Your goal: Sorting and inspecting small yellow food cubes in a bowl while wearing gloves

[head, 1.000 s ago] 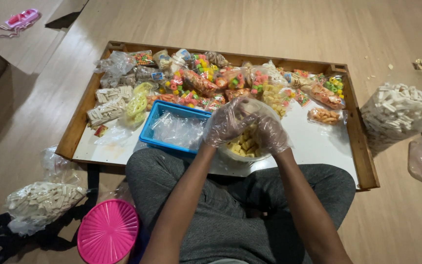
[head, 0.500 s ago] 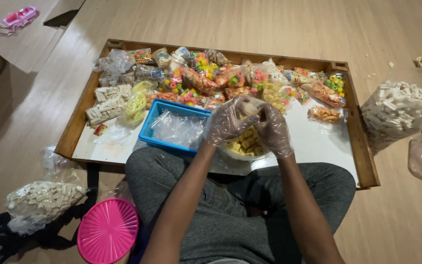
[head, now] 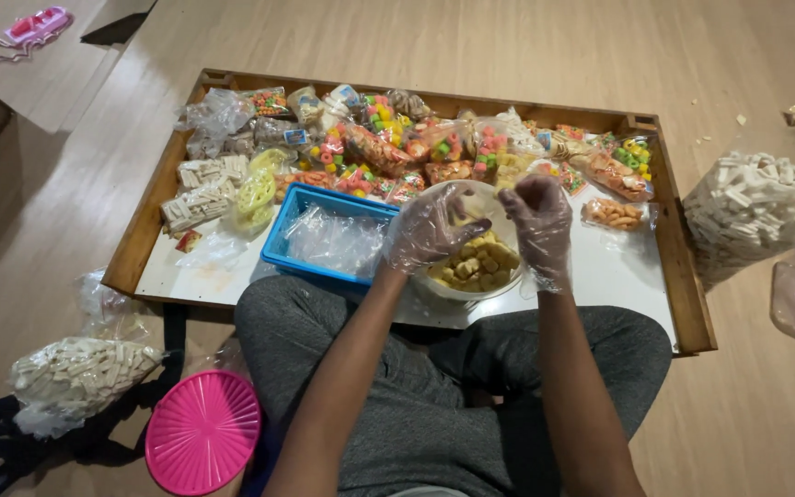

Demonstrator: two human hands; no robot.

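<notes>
- Nearest of all, below the white bowl and toward the viewer, a ribbed pink plastic lid lies flat on the wooden floor, with a clear bag of pale stick-shaped snacks just left of it.
- Directly over the bowl, the left hand in a thin clear glove is curled narrow around something small; what it pinches cannot be told.
- Just right of it, the right hand, gloved the same way, is closed into a loose fist above the bowl's rim.
- Inside the bowl sit yellow puffed cubes: they look light, dry and brittle, so best taken by gentle fingertip pinches or a loose scoop, since squeezing would likely crush them.
- Touching the bowl's left side, a blue plastic basket holds limp, slippery clear bags.
- Beyond the bowl, crinkly packets of coloured ring sweets crowd the far half of the wooden-rimmed tray.
- Well right of the bowl, off the tray, a big soft sack of white sticks bulges.
</notes>
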